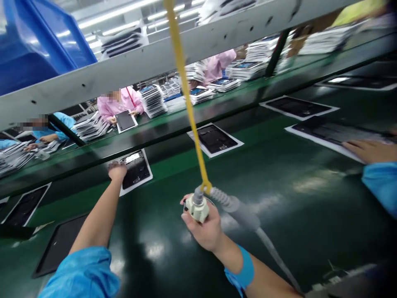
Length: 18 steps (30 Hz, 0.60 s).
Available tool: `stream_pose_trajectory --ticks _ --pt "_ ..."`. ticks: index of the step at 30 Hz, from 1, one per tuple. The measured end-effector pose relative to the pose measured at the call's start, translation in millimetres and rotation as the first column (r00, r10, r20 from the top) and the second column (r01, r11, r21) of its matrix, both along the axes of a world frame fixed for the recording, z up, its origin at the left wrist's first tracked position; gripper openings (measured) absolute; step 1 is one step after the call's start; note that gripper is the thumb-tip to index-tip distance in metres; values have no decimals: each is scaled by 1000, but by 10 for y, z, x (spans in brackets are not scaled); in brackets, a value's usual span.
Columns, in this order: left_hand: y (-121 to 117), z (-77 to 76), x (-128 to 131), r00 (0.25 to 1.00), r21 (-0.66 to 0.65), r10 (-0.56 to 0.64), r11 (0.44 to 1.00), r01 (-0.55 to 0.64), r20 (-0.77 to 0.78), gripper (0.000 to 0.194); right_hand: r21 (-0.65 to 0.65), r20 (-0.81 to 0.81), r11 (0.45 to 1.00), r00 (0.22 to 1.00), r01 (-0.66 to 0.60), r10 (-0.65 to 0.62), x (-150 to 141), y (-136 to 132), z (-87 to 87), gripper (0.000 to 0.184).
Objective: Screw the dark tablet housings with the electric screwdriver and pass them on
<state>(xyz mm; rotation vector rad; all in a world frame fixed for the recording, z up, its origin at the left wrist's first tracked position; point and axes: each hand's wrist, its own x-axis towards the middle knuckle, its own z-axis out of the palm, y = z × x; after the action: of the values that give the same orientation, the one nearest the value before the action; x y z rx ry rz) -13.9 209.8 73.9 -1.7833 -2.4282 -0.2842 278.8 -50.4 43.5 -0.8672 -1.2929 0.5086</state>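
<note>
My left hand [117, 170] reaches far forward, its fingers curled at the left edge of a black tablet-like panel [136, 171] on a white backing sheet. A silvery patch shines at the top of that panel. Near the middle of the view, my right hand [206, 225] is wrapped round a pale corded hand tool [197, 207], seen from its top end. A yellow strap [189, 111] holds the tool from above, and a thick grey cable [245, 213] runs from it down to the right. The tool's lower end is hidden.
More black panels on white sheets, such as one panel [217, 138], lie along the green surface [173, 256]. A dark tray [58, 244] lies by my left forearm. At right, another person's hand [372, 151] touches a panel. Overhead run a grey beam [211, 41] and blue bin [40, 45].
</note>
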Motion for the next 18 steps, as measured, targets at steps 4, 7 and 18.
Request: stream_pose_trajectory --ticks 4,7,18 --pt "29 -172 802 943 -58 -330 942 332 38 34 14 -41 998 997 -58 59 -33 -3 79 16" --pt "-26 -293 1667 693 -74 -715 689 721 91 27 -24 -13 997 997 -79 79 -40 -10 120 17" --pt "-107 -520 3425 499 -234 -865 497 836 -53 26 27 17 993 993 -117 117 -110 65 -25 38"
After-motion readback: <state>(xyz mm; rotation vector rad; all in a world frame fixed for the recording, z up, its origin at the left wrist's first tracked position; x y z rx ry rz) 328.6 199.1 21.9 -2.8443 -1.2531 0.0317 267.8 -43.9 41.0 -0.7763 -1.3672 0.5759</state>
